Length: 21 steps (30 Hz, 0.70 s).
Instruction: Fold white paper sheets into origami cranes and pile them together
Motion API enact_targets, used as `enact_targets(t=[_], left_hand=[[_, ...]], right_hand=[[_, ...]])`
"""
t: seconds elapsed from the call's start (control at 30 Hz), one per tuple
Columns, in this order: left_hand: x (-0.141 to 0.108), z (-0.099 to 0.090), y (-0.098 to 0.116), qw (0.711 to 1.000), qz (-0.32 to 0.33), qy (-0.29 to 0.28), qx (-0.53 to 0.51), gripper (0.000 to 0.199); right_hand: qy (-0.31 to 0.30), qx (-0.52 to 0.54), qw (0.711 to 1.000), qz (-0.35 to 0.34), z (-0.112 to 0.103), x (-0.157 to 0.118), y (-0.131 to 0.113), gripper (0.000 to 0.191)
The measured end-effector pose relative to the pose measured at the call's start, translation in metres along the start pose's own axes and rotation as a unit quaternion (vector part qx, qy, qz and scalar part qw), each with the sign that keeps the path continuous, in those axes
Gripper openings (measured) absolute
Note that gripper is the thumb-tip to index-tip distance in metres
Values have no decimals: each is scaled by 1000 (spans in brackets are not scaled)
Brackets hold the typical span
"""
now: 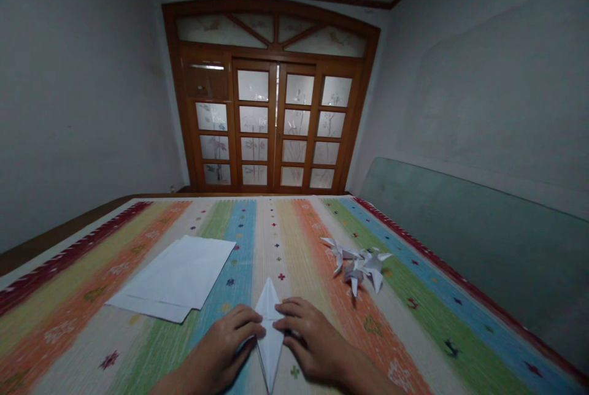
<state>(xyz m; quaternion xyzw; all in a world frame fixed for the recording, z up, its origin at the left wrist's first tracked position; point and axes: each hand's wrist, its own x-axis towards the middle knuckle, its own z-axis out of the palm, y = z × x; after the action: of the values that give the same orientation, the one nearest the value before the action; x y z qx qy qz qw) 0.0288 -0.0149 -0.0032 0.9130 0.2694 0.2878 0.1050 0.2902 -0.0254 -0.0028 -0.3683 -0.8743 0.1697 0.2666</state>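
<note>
A narrow white diamond of folded paper (270,335) lies lengthwise in front of me, one tip pointing away and the other toward me. My left hand (230,340) grips its left edge near the middle, fingers curled and thumb below. On the opposite edge, my right hand (315,333) has its bent fingers pressed against the paper, with the thumb tucked lower down. A crease runs across the diamond between the fingertips. The undersides of both hands are hidden.
White paper sheets (179,275) lie stacked to the left. To the right sit several folded paper cranes (359,263) clustered together. Beneath everything is a striped tablecloth (221,214). A pale green panel (460,217) stands along the table's right side, and wooden glazed doors (275,125) are beyond.
</note>
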Motion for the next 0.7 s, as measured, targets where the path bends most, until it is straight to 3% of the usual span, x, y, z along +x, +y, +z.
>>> enact_targets(t=[0.23, 0.33, 0.43, 0.5, 0.7], left_hand=[[0, -2, 2, 1000, 2, 2, -25, 27], [0, -6, 7, 998, 7, -26, -48, 30], [1, -9, 14, 996, -3, -40, -79, 31], [1, -8, 18, 994, -35, -32, -102, 29], [1, 7, 17, 973, -183, 37, -136, 22]], right_hand=[[33, 30, 999, -27, 1, 1, 0, 29], [42, 47, 998, 11, 2, 3, -3, 31], [68, 47, 994, 70, 5, 2, -2, 46], [76, 56, 991, 95, 9, 2, -1, 55], [83, 138, 980, 118, 19, -1, -1, 53]])
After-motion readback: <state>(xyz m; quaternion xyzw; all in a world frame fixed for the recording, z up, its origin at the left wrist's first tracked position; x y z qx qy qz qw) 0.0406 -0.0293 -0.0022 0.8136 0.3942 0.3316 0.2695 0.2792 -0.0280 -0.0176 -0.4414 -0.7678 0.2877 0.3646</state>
